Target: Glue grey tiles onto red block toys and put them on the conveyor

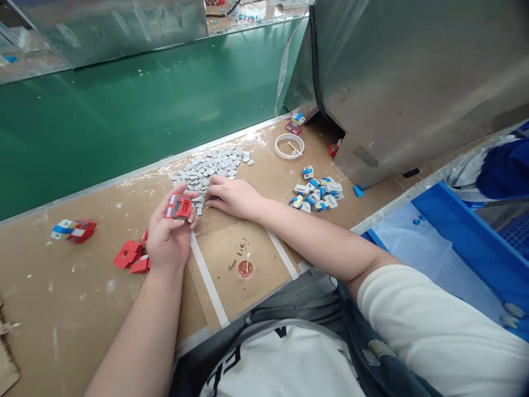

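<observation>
Red piece (179,206), with grey and pale-blue parts on its upper face, is in the left hand (169,234), raised over the table (95,314) at the near left edge of the pale grey tabs (219,165). Left fingers are closed round it, thumb at the near side, face turned up. Right hand (231,197) is at the near side of the tabs, fingers bent downward; cannot tell whether a tab is pinched between them. Handling, by judgement: red piece probably light, stiff, moulded plastic, smooth enough to slip a little; best held by its side walls, leaving the face clear. Tabs look thin, light and hard — easily scattered, best taken singly by opposite edges. Containers: small round dish (252,272), near centre between two white tape strips (209,278), shows something reddish inside and a pale stick (248,257) standing up in it; whether liquid or tint of the base, not clear. White ring (278,150), far right of the tabs, lies flat with a thin stick and a small pale bit within its circle. Blue tray (467,226) at right has a whitish sheet over its bottom and a couple of small pale objects (511,315) — too blurred to identify — toward its near right end.
</observation>
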### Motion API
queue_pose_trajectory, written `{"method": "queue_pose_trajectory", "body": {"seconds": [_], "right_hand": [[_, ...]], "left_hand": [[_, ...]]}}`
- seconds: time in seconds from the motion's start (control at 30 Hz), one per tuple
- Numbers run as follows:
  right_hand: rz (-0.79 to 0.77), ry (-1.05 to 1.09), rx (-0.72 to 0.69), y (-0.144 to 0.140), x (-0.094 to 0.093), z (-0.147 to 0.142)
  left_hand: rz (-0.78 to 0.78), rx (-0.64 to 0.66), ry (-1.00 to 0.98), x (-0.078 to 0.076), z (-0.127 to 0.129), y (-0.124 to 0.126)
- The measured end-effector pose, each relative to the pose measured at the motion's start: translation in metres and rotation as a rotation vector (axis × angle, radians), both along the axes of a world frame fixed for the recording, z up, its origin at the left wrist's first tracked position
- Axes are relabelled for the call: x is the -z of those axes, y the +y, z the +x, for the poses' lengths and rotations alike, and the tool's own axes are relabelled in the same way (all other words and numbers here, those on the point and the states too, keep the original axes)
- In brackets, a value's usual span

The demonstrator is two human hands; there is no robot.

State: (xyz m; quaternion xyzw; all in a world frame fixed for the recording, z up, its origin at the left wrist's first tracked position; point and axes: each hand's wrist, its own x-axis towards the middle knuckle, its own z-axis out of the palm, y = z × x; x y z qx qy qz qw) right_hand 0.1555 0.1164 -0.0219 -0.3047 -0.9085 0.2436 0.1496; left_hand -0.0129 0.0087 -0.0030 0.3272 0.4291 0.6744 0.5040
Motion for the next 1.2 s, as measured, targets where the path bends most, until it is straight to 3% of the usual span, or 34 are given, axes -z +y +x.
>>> {"method": "queue_pose_trajectory", "body": {"seconds": [0.17,0.27,0.33,0.5,0.7,0.83,1.2], "right_hand": [[-0.036,0.103,0.034,0.002,0.003,0.004],[-0.106,0.326,0.064,0.003,0.008,0.004],[-0.247,0.523,0.074,0.005,0.011,0.002],[-0.850,0.889,0.087,0.004,0.015,-0.003],[-1.125,1.002,0.098,-0.008,0.003,-0.001],[-1.128,1.012,0.085,-0.011,-0.001,0.000],[-0.714,0.975,0.143,-0.020,-0.007,-0.001]], "left_hand": [[-0.040,0.034,-0.019,-0.004,0.001,-0.001],[-0.054,0.027,-0.027,-0.005,0.002,-0.002],[-0.058,0.017,-0.020,-0.005,0.002,-0.002],[-0.060,-0.022,0.040,-0.003,0.003,-0.002],[-0.073,-0.052,0.162,0.003,0.002,-0.003],[-0.089,-0.070,0.309,0.010,0.000,-0.004],[-0.062,-0.092,0.409,0.011,0.002,-0.006]]}}
